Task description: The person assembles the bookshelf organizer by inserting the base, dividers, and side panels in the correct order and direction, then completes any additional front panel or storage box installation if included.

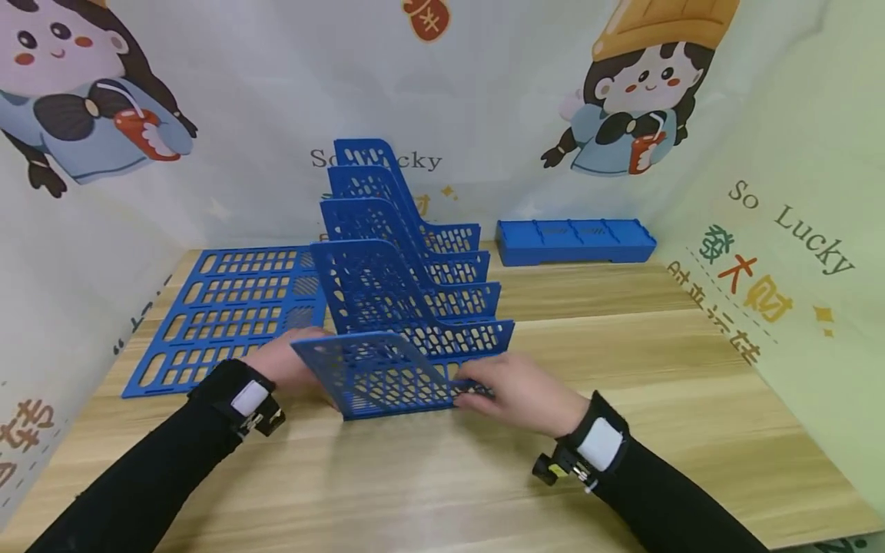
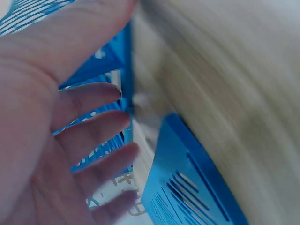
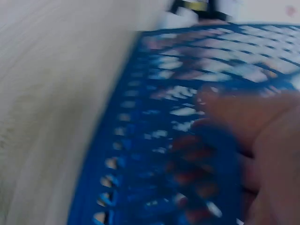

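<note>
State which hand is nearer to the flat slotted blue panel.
Left. The left hand is close by the panel; the right hand is farther off, at the right end of the front divider.

Seen from the head, the left hand's (image 1: 293,361) fingers are mostly hidden behind the foremost blue divider (image 1: 387,376); the counter (image 1: 449,491) is largely cut off at its front edge, while blur softens the right hand (image 1: 522,392) in its wrist view.

In the middle of the frame, the upright dividers (image 1: 376,288) look like smooth blue plastic with a slight sheen, as do the flat panel (image 1: 224,309) at left and the box (image 1: 577,252) at upper right. The tabletop (image 1: 429,484) shows wood grain and a soft gloss at lower centre. Matt black cloth sleeves (image 1: 138,468) cross the lower corners, and the printed backdrop (image 1: 484,100) above looks like creased, matt fabric.
</note>
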{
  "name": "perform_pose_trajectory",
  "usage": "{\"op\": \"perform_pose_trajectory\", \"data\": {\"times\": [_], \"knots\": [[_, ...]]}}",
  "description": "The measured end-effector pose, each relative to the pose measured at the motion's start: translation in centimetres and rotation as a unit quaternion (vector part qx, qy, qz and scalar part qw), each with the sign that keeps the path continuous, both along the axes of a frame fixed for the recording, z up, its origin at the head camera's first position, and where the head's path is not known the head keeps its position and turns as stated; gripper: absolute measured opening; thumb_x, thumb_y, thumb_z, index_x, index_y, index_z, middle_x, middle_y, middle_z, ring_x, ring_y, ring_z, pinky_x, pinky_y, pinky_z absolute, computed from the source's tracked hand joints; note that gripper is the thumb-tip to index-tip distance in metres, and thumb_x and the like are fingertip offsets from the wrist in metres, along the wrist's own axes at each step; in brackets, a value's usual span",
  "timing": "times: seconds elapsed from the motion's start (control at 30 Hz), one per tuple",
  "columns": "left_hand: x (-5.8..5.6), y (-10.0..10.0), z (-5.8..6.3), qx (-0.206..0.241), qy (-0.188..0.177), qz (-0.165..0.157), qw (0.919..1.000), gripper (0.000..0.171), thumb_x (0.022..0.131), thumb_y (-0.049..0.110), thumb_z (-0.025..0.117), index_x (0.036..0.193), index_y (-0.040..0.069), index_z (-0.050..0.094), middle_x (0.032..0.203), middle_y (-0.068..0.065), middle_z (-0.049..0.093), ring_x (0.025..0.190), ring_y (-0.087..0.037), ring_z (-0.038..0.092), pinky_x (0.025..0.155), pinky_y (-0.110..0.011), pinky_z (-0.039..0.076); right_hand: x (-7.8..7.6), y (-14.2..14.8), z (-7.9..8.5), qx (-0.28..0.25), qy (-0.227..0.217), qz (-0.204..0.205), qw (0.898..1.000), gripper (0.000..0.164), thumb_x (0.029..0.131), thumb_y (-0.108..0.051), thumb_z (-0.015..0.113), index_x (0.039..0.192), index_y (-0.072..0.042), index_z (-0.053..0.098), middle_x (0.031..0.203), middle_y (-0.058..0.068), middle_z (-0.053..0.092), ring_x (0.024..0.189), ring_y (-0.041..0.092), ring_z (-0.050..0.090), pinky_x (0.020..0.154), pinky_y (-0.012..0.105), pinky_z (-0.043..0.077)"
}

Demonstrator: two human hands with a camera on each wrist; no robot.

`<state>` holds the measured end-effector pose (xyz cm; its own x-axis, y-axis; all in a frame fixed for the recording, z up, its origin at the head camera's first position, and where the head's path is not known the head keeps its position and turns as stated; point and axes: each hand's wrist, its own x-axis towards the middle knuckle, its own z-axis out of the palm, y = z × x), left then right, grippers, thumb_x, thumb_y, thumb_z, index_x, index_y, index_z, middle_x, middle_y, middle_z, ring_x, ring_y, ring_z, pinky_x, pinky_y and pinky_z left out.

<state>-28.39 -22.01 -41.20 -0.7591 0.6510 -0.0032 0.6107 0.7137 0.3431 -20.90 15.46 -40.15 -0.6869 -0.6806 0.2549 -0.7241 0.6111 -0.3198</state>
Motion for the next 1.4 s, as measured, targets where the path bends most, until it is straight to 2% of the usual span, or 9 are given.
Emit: {"op": "perform_pose_trajectory", "data": {"times": [0.1,0.2,0.47,0.77,0.97,1.1,1.17,1.33,1.4], "knots": [[0.6,0.1,0.6,0.068,-0.04,0.026,0.9965,0.047,0.102,0.022,0.081,0.146,0.011,0.07,0.14,-0.013,0.075,0.125,-0.034,0.073,0.108,-0.06,0.058,0.3,3.0,0.5,-0.092,-0.099,-0.046,0.99,0.025,0.111,-0.025,0.068,0.129,-0.01,0.075,0.121,0.005,0.08,0.107,0.019,0.075,0.088,0.034,0.064],[1.3,0.0,1.5,0.125,-0.022,0.082,0.9885,0.042,0.108,0.022,0.073,0.147,0.009,0.068,0.141,-0.017,0.075,0.115,-0.033,0.076,0.098,-0.057,0.062,-0.4,5.9,0.5,-0.145,-0.149,-0.121,0.971,0.028,0.113,-0.024,0.064,0.133,-0.007,0.072,0.122,0.009,0.079,0.105,0.021,0.073,0.085,0.034,0.062],[3.0,0.8,4.0,0.241,-0.015,0.142,0.9598,0.036,0.113,0.024,0.064,0.146,0.01,0.069,0.146,-0.017,0.071,0.13,-0.038,0.07,0.098,-0.053,0.063,-4.5,6.9,-2.9,-0.114,-0.306,-0.173,0.929,0.058,0.112,-0.025,0.065,0.159,0.003,0.045,0.138,0.025,0.067,0.104,0.022,0.073,0.081,0.033,0.06],[4.0,0.2,3.8,0.298,-0.043,0.148,0.942,0.028,0.114,0.029,0.063,0.13,0.013,0.08,0.118,-0.007,0.084,0.085,-0.013,0.072,0.067,-0.028,0.054,-6.4,6.2,-3.5,-0.111,-0.317,-0.139,0.932,0.028,0.114,-0.027,0.062,0.136,-0.012,0.067,0.117,0.015,0.072,0.09,0.02,0.065,0.071,0.032,0.055],[3.9,0.2,2.1,0.431,-0.11,0.082,0.892,0.024,0.115,0.016,0.059,0.127,0.005,0.077,0.113,0.006,0.085,0.092,-0.015,0.083,0.072,-0.035,0.068,-5.8,8.3,-1.4,-0.248,-0.33,-0.125,0.902,0.018,0.116,-0.021,0.056,0.127,-0.006,0.054,0.105,0.005,0.079,0.091,0.012,0.07,0.075,0.025,0.052],[4.1,0.5,0.6,0.477,-0.185,0.104,0.8526,0.026,0.116,0.02,0.058,0.128,0.005,0.076,0.117,0.006,0.084,0.099,-0.012,0.083,0.081,-0.035,0.069,-4.5,9.5,1.2,-0.336,-0.289,-0.12,0.888,0.008,0.111,-0.01,0.063,0.116,-0.006,0.058,0.088,-0.006,0.07,0.079,0.009,0.063,0.071,0.024,0.052],[4.2,0.8,0.1,0.446,-0.185,0.13,0.8661,0.029,0.115,0.026,0.062,0.123,0.004,0.078,0.114,0.004,0.085,0.097,-0.008,0.082,0.072,-0.025,0.066,-3.8,9.9,2.7,-0.376,-0.254,-0.111,0.884,0.004,0.109,-0.004,0.063,0.111,-0.006,0.062,0.083,-0.007,0.067,0.073,0.01,0.059,0.069,0.023,0.052],[3.8,1.3,-0.4,0.287,-0.101,0.155,0.94,0.025,0.105,0.028,0.078,0.121,0.01,0.083,0.109,-0.005,0.085,0.079,-0.007,0.069,0.056,-0.025,0.039,-1.8,10.8,6.2,-0.478,-0.175,-0.092,0.856,0.018,0.106,0.007,0.062,0.105,-0.009,0.072,0.077,-0.004,0.073,0.063,0.015,0.059,0.063,0.025,0.053],[3.4,1.0,-0.3,0.247,-0.083,0.156,0.9528,0.026,0.104,0.023,0.079,0.128,0.013,0.081,0.116,-0.008,0.084,0.084,-0.014,0.069,0.066,-0.026,0.05,-1.1,11.5,7.4,-0.493,-0.153,-0.096,0.851,0.018,0.106,0.007,0.062,0.104,-0.008,0.074,0.077,-0.003,0.074,0.061,0.016,0.059,0.062,0.025,0.053]]}}
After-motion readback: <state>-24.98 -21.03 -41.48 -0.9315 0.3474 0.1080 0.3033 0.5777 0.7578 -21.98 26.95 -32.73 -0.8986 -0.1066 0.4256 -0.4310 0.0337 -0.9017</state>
